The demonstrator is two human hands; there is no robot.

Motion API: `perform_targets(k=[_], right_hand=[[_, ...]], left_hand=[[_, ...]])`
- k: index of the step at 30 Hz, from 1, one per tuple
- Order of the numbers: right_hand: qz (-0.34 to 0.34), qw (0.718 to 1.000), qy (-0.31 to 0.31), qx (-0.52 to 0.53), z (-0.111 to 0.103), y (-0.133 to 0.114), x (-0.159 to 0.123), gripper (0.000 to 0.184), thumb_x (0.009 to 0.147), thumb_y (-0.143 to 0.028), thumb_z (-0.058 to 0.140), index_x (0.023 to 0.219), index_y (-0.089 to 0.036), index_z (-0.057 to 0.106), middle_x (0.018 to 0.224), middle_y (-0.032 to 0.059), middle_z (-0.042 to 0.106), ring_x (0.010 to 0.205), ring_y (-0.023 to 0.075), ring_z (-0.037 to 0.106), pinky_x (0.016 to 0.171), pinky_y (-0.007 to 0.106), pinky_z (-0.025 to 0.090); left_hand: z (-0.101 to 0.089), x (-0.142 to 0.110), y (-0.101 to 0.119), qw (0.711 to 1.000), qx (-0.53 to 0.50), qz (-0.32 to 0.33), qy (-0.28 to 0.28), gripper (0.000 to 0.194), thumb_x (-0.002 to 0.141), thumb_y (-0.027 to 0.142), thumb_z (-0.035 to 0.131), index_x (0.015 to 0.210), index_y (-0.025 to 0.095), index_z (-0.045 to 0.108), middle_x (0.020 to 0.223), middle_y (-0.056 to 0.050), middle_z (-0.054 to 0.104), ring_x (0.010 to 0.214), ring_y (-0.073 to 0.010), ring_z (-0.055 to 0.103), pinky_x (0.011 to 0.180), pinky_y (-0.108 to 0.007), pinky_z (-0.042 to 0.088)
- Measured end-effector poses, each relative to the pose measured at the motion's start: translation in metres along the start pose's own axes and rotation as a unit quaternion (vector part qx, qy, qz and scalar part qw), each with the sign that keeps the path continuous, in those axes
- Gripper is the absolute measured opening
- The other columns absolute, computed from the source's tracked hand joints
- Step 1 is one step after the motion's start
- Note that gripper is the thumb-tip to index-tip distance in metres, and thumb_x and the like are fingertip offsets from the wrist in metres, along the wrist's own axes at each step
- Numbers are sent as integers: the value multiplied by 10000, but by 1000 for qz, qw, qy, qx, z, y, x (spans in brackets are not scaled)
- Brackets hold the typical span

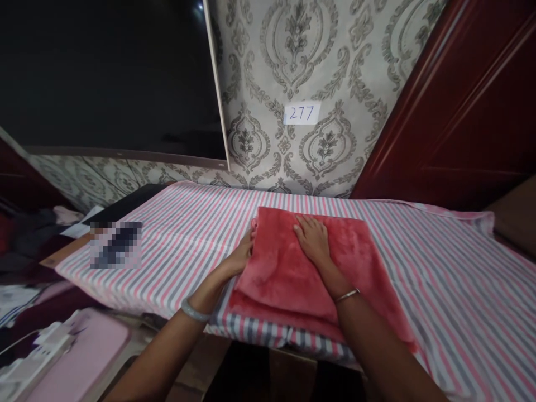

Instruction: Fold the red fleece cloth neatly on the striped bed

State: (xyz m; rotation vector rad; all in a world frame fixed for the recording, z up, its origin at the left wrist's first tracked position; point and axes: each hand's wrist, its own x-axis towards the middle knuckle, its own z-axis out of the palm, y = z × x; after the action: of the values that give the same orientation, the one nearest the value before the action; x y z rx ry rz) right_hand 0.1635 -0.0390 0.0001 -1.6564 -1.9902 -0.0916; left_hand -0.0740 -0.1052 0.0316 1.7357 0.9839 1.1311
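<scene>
A red fluffy towel [355, 262], folded into layers, lies on a table covered with a pink, grey and white striped cloth [188, 223]. My right hand [312, 239] rests flat on top of the towel with fingers stretched out toward the far edge. My left hand [242, 255] is at the towel's left edge, fingers curled around the folded layers there. A pale bangle sits on my left wrist and a thin metal one on my right.
A dark TV screen [109, 78] hangs on patterned wallpaper, with a paper note reading 277 [302, 113] to its right. A dark red door [460, 106] stands at right. Clothes and a pink case [79, 357] clutter the left side below the table.
</scene>
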Motion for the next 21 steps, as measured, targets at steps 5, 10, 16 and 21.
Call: perform_targets(k=[5, 10, 16, 21], right_hand=[[13, 1000, -21, 2, -9, -8, 2, 485, 1056, -369, 346, 1451, -188, 562, 1518, 120, 523, 1403, 296, 428, 1161, 507, 294], [19, 995, -95, -4, -41, -10, 3, 500, 1062, -347, 314, 1481, -180, 532, 1545, 132, 488, 1436, 271, 415, 1160, 469, 343], [21, 990, -105, -87, -77, 37, -48, 528, 1058, -414, 320, 1537, -244, 463, 1602, 107, 415, 1477, 337, 343, 1171, 598, 288], [33, 986, -80, -144, -71, 59, -89, 527, 1046, -389, 344, 1527, -219, 475, 1618, 122, 384, 1481, 341, 329, 1156, 594, 308]], left_hand=[[5, -28, 3, 997, 8, -38, 63, 407, 690, 451, 806, 1002, 192, 769, 1280, -137, 636, 1173, -307, 588, 972, -412, 516], [5, -31, 2, 970, 119, -96, 191, 209, 637, 385, 799, 652, 190, 727, 784, -39, 645, 776, -188, 592, 730, -313, 503], [9, -37, 18, 983, -39, -127, 124, 277, 637, 423, 794, 683, 156, 732, 639, -8, 666, 693, -188, 619, 635, -273, 463], [9, -44, 18, 970, -144, -156, 120, 326, 585, 426, 843, 722, 163, 706, 616, 1, 672, 598, -155, 595, 602, -266, 465]])
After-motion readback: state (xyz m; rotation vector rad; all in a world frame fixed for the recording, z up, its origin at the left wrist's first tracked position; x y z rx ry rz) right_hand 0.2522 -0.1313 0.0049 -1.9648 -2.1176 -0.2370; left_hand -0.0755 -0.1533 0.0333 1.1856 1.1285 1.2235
